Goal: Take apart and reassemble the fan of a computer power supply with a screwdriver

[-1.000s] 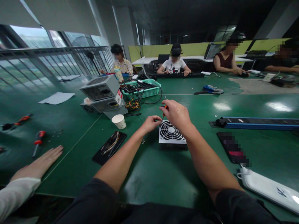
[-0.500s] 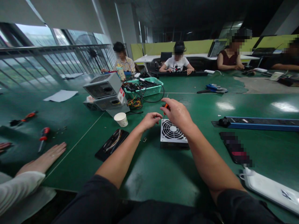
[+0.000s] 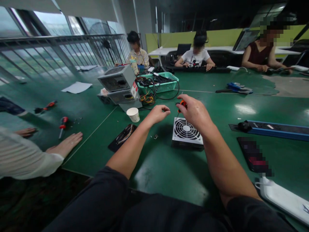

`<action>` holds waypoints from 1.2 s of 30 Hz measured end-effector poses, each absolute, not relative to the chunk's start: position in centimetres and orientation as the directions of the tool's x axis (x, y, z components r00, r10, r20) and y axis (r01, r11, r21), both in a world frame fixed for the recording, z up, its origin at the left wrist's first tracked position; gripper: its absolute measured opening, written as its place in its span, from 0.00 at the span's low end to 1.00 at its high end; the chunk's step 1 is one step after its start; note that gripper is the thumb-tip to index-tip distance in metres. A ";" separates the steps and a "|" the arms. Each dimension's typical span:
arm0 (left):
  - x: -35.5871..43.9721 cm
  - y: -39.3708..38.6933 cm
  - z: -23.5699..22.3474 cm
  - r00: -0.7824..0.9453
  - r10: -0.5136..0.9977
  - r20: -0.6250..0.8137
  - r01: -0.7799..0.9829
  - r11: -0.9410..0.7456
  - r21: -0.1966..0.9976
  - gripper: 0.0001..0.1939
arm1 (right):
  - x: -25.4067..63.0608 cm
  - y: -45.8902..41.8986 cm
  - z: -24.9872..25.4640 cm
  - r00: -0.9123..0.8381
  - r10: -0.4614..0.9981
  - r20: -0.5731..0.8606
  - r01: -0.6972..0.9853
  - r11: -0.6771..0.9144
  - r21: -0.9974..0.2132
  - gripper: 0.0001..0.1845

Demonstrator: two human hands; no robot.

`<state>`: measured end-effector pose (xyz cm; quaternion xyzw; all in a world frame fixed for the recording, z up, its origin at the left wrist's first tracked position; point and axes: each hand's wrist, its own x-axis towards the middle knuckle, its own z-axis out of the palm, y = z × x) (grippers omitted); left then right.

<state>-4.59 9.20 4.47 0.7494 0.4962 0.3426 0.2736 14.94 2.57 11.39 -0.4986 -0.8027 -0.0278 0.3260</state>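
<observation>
A power supply unit (image 3: 177,139) with a round fan grille lies on the green table in front of me. Over its far edge, my right hand (image 3: 196,111) is closed around a screwdriver (image 3: 182,104) with an orange and black handle. The thin shaft points down toward the unit's far left corner; whether its tip touches is unclear. My left hand (image 3: 159,114) hovers just left of that corner, fingers bent and thumb against them; anything between them is too small to see. Small metal bits (image 3: 155,137) lie on the table left of the unit.
Stacked power supplies (image 3: 118,82), a paper cup (image 3: 133,115) and a green basket (image 3: 169,86) of cables stand beyond my left hand. A black tray (image 3: 118,145) lies by my left forearm. Rightward are a power strip (image 3: 277,129) and a phone (image 3: 252,154). A co-worker's hand (image 3: 66,145) rests at left.
My left hand has drawn slightly left, away from the screwdriver shaft and the unit's corner. My right hand still holds the screwdriver. The view has turned, moving the scene rightward.
</observation>
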 end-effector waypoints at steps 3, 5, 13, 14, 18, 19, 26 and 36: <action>-5.7 8.5 5.7 0.322 0.906 0.275 0.676 -0.423 0.604 0.13 | 15.0 2.4 11.6 -0.287 0.786 0.547 0.825 0.494 -0.276 0.19; -6.3 8.2 6.0 0.365 0.903 0.229 0.746 -0.430 0.508 0.14 | 15.0 2.4 11.6 -0.292 0.787 0.543 0.828 0.493 -0.269 0.20; -8.6 6.5 3.9 0.372 0.909 -0.188 0.922 -0.338 0.188 0.14 | 15.2 2.3 11.7 -0.308 0.794 0.525 0.847 0.480 -0.229 0.21; -9.1 5.8 3.6 0.371 0.907 -0.201 0.924 -0.338 0.180 0.15 | 15.2 2.2 11.8 -0.309 0.795 0.522 0.847 0.480 -0.229 0.21; -10.7 1.8 2.4 0.467 0.870 -0.156 0.872 -0.424 0.246 0.26 | 15.3 2.1 12.0 -0.304 0.803 0.512 0.846 0.475 -0.241 0.21; -10.9 0.9 2.0 0.488 0.861 -0.143 0.859 -0.444 0.256 0.28 | 15.4 2.1 12.1 -0.300 0.807 0.509 0.849 0.469 -0.244 0.21; -10.7 -2.2 -1.0 0.536 0.844 -0.015 0.835 -0.528 0.154 0.25 | 15.9 2.1 12.4 -0.287 0.825 0.486 0.863 0.443 -0.241 0.18; -10.1 -3.0 -2.1 0.573 0.817 0.062 0.815 -0.576 0.065 0.19 | 16.9 1.9 12.7 -0.314 0.829 0.462 0.860 0.455 -0.231 0.18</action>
